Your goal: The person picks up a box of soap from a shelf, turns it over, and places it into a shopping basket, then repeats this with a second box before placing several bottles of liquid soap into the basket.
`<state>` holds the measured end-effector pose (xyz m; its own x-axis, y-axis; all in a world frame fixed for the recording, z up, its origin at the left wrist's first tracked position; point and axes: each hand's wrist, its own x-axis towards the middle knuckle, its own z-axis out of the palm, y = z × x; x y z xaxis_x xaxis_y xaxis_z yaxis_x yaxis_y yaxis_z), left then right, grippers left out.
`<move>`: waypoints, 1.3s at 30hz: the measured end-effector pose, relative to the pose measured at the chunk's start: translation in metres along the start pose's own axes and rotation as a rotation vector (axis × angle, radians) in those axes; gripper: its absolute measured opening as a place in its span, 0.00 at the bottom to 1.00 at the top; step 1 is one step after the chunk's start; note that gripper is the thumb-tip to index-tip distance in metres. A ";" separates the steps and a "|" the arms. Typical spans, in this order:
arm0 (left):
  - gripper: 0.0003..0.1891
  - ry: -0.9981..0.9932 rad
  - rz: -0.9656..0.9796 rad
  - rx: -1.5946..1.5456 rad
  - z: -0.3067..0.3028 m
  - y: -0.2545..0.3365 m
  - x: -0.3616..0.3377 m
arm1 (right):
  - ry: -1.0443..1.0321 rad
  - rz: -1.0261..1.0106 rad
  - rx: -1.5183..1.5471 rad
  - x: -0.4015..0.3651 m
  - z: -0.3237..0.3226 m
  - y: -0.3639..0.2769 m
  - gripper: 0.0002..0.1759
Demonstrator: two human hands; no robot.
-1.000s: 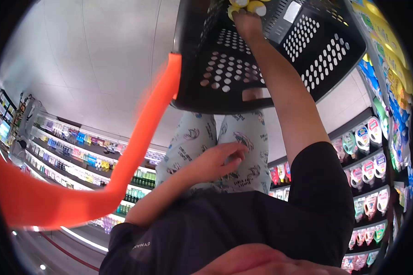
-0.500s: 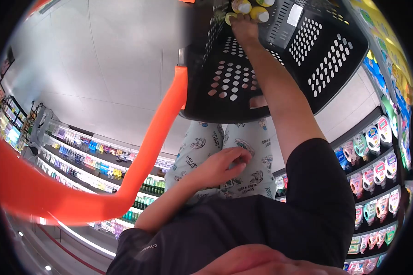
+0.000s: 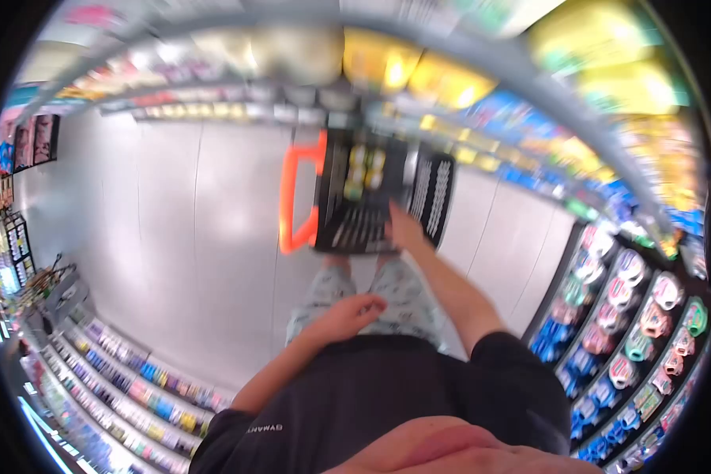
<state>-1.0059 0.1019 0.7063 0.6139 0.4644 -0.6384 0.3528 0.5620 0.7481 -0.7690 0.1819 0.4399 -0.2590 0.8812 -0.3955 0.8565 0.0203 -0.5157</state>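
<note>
Shop aisle, heavy motion blur. Pale tiled floor (image 3: pixel 174 237) filled the middle and the 9 o'clock side. Stocked shelves (image 3: pixel 632 316) ran down 3 to 5 o'clock, with another shelf run (image 3: pixel 110 371) at 7 to 8 o'clock and a blurred one across 12. The person's black shirt (image 3: pixel 387 395) sat at 6 o'clock, patterned trousers (image 3: pixel 407 296) just above it.

A black basket (image 3: pixel 430 193) stood on the floor just above centre, in front of the legs. Its orange handle (image 3: pixel 291 201) stuck out on the basket's 9 o'clock side. Yellowish bottles (image 3: pixel 363 170) lay inside, toward the far end; count unclear.

The right hand (image 3: pixel 404 231) was at the basket's near rim, 5 o'clock corner, touching or just over it. Too blurred to tell whether its grip was closed on anything. The left hand (image 3: pixel 344 314) rested on the thigh, fingers loose and flat, holding nothing.

Handling, judged: the basket looked like stiff perforated plastic, light on its own but heavier with the bottles, which could roll and shift the load. Best hold is the orange handle; the rim would do for a short drag. The bottles looked smooth and hard, maybe slippery, so best held round the body.
</note>
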 end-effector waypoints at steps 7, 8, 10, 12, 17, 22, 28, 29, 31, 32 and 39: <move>0.17 0.152 0.195 0.248 -0.013 0.127 -0.061 | 0.018 0.195 0.028 -0.126 -0.147 -0.034 0.37; 0.17 0.177 0.237 0.356 -0.014 0.138 -0.069 | 0.068 0.197 0.024 -0.134 -0.157 -0.040 0.37; 0.17 0.232 0.318 0.585 -0.021 0.155 -0.074 | 0.118 0.218 0.086 -0.136 -0.168 -0.041 0.38; 0.18 0.266 0.322 0.559 -0.021 0.177 -0.086 | 0.128 0.239 0.263 -0.136 -0.181 -0.054 0.40; 0.16 0.337 0.288 0.584 -0.019 0.199 -0.109 | 0.264 -0.017 0.251 -0.132 -0.246 -0.103 0.28; 0.15 0.429 0.347 0.614 -0.023 0.203 -0.128 | 0.491 -0.197 0.255 -0.120 -0.430 -0.204 0.24; 0.15 0.499 0.314 0.658 -0.028 0.200 -0.138 | 1.100 -0.538 0.227 -0.172 -0.665 -0.355 0.18; 0.14 0.504 0.308 0.658 -0.027 0.205 -0.143 | 1.134 -0.530 0.180 -0.176 -0.690 -0.371 0.20; 0.14 0.510 0.297 0.658 -0.020 0.213 -0.154 | 1.136 -0.445 0.102 -0.170 -0.729 -0.392 0.30; 0.14 0.514 0.309 0.638 -0.020 0.211 -0.156 | 1.123 -0.434 0.066 -0.154 -0.746 -0.393 0.35; 0.13 0.541 0.384 0.544 -0.017 0.204 -0.167 | 1.167 -0.397 0.054 -0.101 -0.784 -0.403 0.43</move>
<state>-1.0488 0.1510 0.9628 0.3877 0.8957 -0.2179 0.5639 -0.0434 0.8247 -0.7382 0.4556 1.2838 0.0811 0.7128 0.6966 0.7826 0.3873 -0.4873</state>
